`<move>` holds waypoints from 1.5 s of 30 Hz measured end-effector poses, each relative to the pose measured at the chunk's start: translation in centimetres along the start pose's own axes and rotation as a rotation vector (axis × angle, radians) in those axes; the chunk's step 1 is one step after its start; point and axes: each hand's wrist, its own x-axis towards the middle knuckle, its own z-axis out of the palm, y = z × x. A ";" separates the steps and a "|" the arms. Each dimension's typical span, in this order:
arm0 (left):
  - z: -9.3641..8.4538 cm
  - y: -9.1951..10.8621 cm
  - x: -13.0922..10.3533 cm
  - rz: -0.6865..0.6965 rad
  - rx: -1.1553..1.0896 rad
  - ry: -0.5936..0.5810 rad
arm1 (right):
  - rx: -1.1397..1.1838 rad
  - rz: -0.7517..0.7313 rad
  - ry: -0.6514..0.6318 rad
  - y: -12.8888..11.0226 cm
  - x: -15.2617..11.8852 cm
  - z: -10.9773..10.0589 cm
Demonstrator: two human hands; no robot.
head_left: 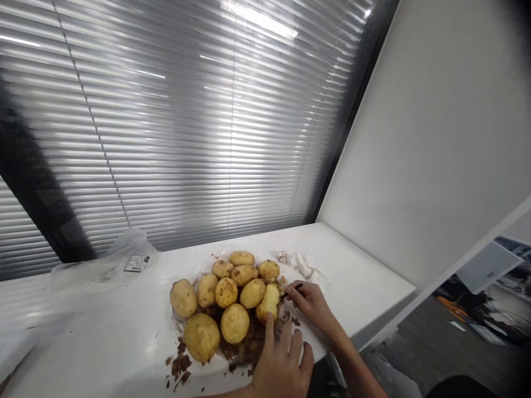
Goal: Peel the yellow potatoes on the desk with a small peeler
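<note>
A partly peeled potato (270, 301) lies at the right edge of a group of several potatoes, its bare pale-yellow flesh facing up. My left hand (282, 362) is open below it, fingers spread, with the index fingertip touching the potato's near end. On the potato's right side, my right hand (309, 303) is closed round a thin black tool (297, 287). Its tip meets the potato, and its exact kind is hidden by my fingers. Unpeeled potatoes (234, 323) sit close by on the left, on a clear plastic sheet.
Brown peel scraps (181, 365) are scattered on the white table (136, 331). Crumpled white tissue (305, 265) lies behind my right hand. A clear plastic bag (112, 262) with a label is at the back left. Blinds (186, 138) and a white side panel (431, 138) border the table.
</note>
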 end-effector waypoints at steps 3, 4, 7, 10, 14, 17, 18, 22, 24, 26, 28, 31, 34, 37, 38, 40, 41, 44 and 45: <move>0.0 0.0 0.0 0.017 0.008 0.007 | 0.013 0.009 0.011 0.0 -0.2 -0.2; -0.1 0.0 0.0 0.022 0.010 0.011 | 0.014 0.014 -0.002 0.0 -0.2 -0.2; -0.1 0.0 -0.1 0.030 0.012 -0.006 | -0.001 0.010 0.000 0.1 -0.4 -0.1; 0.2 0.1 -0.4 0.029 0.024 -0.020 | -0.005 0.003 0.040 0.3 -0.4 0.1; 0.7 0.3 -0.6 0.034 0.035 0.030 | 0.042 0.025 -0.010 0.2 -0.6 0.3; 0.9 0.2 -0.5 0.040 0.043 0.047 | 0.041 0.016 0.035 0.0 -0.8 0.4; 1.0 0.2 -0.5 0.038 0.044 0.060 | 0.033 0.009 0.063 0.0 -0.9 0.4; 1.0 0.1 -0.5 0.039 0.047 0.086 | 0.071 0.026 0.032 0.5 -1.1 0.4; 1.0 0.1 -0.5 0.038 0.048 0.073 | 0.067 0.017 0.024 0.9 -1.1 0.3; 0.8 0.1 -0.5 0.034 0.048 0.053 | 0.031 -0.026 0.086 1.3 -1.1 0.3; 0.8 0.1 -0.6 0.039 0.052 0.026 | 0.022 -0.054 0.139 1.4 -1.0 0.3; 0.8 0.1 -0.8 0.051 0.074 0.006 | 0.085 -0.023 0.080 1.3 -1.1 0.6; 0.9 0.1 -1.0 0.067 0.098 -0.010 | 0.113 -0.009 0.005 1.1 -1.1 0.9; 0.8 0.1 -1.1 0.084 0.102 -0.047 | 0.094 -0.054 0.081 1.1 -0.8 0.9; 0.8 0.1 -1.1 0.085 0.102 -0.053 | 0.094 -0.065 0.106 1.0 -0.7 0.9; 1.1 0.2 -1.0 0.080 0.106 -0.026 | 0.106 -0.071 0.117 0.9 -0.6 0.8; 1.3 0.3 -1.0 0.072 0.107 0.006 | 0.117 -0.073 0.105 0.8 -0.7 0.8; 2.3 0.5 -0.9 0.025 0.093 0.166 | 0.119 -0.096 0.038 0.5 -0.8 0.9; 2.5 0.6 -0.8 0.008 0.086 0.215 | 0.103 -0.116 0.033 0.5 -0.9 1.0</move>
